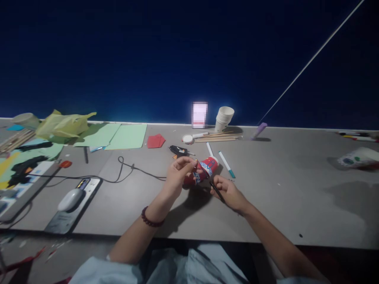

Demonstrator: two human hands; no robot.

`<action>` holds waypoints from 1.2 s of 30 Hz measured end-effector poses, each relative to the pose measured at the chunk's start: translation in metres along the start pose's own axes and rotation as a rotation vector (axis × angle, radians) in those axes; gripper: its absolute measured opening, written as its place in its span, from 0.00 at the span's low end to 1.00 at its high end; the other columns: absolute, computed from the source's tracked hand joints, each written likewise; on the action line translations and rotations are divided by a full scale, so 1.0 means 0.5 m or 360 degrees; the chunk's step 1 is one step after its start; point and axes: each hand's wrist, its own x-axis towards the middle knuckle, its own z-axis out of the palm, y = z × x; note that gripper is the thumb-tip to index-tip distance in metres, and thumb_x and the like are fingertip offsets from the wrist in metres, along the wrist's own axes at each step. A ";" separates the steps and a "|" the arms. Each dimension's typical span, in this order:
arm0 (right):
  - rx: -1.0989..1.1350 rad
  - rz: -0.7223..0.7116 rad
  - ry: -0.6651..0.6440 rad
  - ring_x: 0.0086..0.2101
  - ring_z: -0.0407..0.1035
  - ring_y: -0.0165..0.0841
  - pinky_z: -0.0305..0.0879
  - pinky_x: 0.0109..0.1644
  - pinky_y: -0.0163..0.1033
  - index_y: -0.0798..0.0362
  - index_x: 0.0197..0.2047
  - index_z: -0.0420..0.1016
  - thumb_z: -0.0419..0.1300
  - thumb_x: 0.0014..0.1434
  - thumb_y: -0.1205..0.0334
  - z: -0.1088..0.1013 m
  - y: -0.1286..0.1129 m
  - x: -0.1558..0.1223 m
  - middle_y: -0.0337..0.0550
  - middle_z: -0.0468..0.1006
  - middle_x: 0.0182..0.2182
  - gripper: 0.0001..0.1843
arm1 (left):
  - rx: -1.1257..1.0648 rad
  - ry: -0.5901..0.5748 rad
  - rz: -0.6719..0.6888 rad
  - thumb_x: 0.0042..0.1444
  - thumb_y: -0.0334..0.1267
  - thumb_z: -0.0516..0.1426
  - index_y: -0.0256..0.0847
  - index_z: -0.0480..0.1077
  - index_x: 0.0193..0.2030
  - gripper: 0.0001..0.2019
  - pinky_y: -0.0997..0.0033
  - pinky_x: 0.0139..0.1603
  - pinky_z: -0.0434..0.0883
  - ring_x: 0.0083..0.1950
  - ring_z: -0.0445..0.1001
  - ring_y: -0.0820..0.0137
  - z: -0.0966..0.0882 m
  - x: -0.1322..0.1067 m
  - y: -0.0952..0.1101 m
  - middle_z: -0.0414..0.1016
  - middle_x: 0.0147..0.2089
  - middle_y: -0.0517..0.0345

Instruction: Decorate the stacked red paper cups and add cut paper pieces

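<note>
My left hand (pixel 180 171) is closed round a red paper cup (pixel 205 169) with a blue and white pattern, held on its side just above the grey table (pixel 284 197). My right hand (pixel 226 191) pinches a thin black pen-like tool (pixel 217 191), its tip at the cup's side. A dark beaded bracelet (pixel 151 219) circles my left wrist.
A stack of white paper cups (pixel 224 117), wooden sticks (pixel 220 137), two markers (pixel 227 163), a glue gun (pixel 178 150) with its black cord (pixel 130 169), red paper (pixel 156 141) and green sheets (pixel 124 136) lie behind. A power strip (pixel 72 203) sits left, a painted cup (pixel 358 157) right.
</note>
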 end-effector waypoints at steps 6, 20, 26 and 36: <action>-0.0033 -0.0021 -0.0006 0.21 0.49 0.22 0.44 0.26 0.32 0.50 0.27 0.55 0.73 0.44 0.45 0.003 0.000 0.000 0.26 0.58 0.19 0.29 | 0.0009 -0.0001 -0.0012 0.42 0.44 0.70 0.37 0.71 0.29 0.16 0.80 0.17 0.67 0.21 0.74 0.74 -0.003 0.001 -0.004 0.77 0.25 0.59; -0.0016 -0.0032 -0.0011 0.20 0.48 0.22 0.43 0.25 0.31 0.50 0.26 0.55 0.73 0.44 0.46 0.004 0.000 0.000 0.26 0.56 0.18 0.29 | -0.0007 0.0016 -0.0019 0.40 0.43 0.71 0.37 0.72 0.28 0.16 0.81 0.17 0.66 0.24 0.76 0.72 0.000 0.002 -0.003 0.77 0.26 0.59; 0.0022 -0.0024 -0.0033 0.20 0.47 0.22 0.42 0.24 0.31 0.50 0.27 0.56 0.72 0.46 0.44 0.006 -0.004 0.000 0.26 0.58 0.18 0.28 | 0.0018 0.0022 -0.0039 0.37 0.46 0.71 0.37 0.71 0.27 0.18 0.80 0.17 0.65 0.23 0.75 0.72 0.005 0.002 0.001 0.76 0.24 0.58; 0.0166 -0.0121 -0.0009 0.18 0.49 0.22 0.42 0.23 0.33 0.50 0.31 0.60 0.69 0.48 0.40 -0.005 0.005 0.001 0.26 0.59 0.17 0.27 | -0.0030 0.0049 -0.0077 0.39 0.44 0.70 0.38 0.67 0.26 0.18 0.80 0.19 0.65 0.22 0.74 0.74 0.004 0.003 0.002 0.75 0.24 0.60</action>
